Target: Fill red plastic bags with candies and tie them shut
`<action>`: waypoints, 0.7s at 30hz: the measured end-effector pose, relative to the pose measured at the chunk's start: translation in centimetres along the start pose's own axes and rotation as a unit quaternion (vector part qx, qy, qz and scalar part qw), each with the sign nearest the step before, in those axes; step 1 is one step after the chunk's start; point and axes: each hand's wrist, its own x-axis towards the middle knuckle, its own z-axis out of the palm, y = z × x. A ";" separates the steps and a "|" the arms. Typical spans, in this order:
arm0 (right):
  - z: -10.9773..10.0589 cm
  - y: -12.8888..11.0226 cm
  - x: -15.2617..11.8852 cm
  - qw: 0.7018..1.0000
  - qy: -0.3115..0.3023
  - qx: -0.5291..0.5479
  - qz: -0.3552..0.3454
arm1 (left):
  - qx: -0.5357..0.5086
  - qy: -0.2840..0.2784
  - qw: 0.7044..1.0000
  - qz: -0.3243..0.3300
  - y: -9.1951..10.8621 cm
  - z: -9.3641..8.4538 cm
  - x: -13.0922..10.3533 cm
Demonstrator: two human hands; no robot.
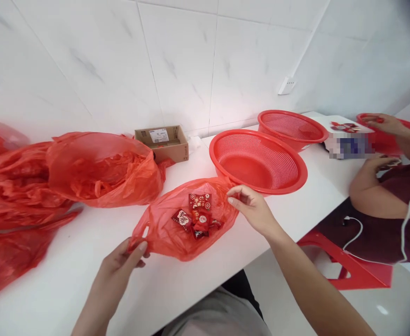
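Note:
A thin red plastic bag (177, 242) lies spread on the white table in front of me. Several small wrapped packets in red and dark red, among them a packet with pale lettering (200, 202), show on it; the film is see-through, so I cannot tell whether they lie in or under it. My left hand (126, 256) pinches the bag's left end by a handle, thumb on top. At the opposite end, my right hand (249, 205) has thumb and fingertips closed on the bag's edge. The right hand is just below the rim of a red mesh basket (261, 163).
Large red plastic bags (103, 172) stuffed with more film crowd the left side. Behind stands an open cardboard box (166, 142). A second red basket (292, 126) stands farther right. At the far right a person sits on a red stool (352, 266), near another red basket.

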 end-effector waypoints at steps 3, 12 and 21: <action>-1.6 -2.9 0.8 0.998 0.042 0.032 -0.032 | -0.169 0.065 0.983 0.024 2.7 -1.8 -0.1; -3.9 -11.0 3.2 0.991 -0.005 -0.064 -0.116 | -0.339 -0.014 0.917 0.210 14.1 -3.3 0.6; -4.0 -12.4 3.7 0.992 -0.055 -0.043 -0.106 | -0.262 -0.057 0.941 0.208 15.1 -4.4 -0.4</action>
